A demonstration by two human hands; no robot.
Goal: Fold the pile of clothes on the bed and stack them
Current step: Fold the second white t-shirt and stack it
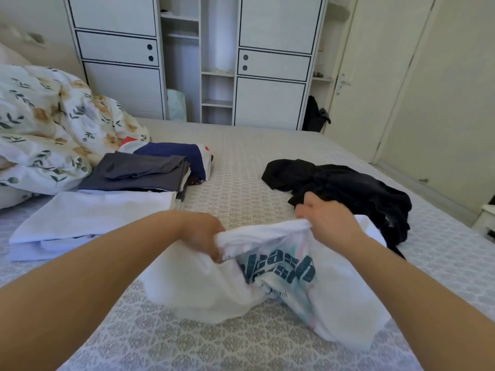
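Both forearms reach in from the bottom edge over the bed, which carries a grey patterned cover. Behind it stands a white wardrobe, and a flowered duvet is bunched at the far left. Crumpled on the cover nearest the person lies a white T-shirt with dark teal lettering; the left hand and right hand each grip a bunch of its upper edge, fingers curled into the cloth. Folded white clothes lie to the left, with a folded grey stack and a navy piece behind them. Black clothes lie loose just beyond the right hand.
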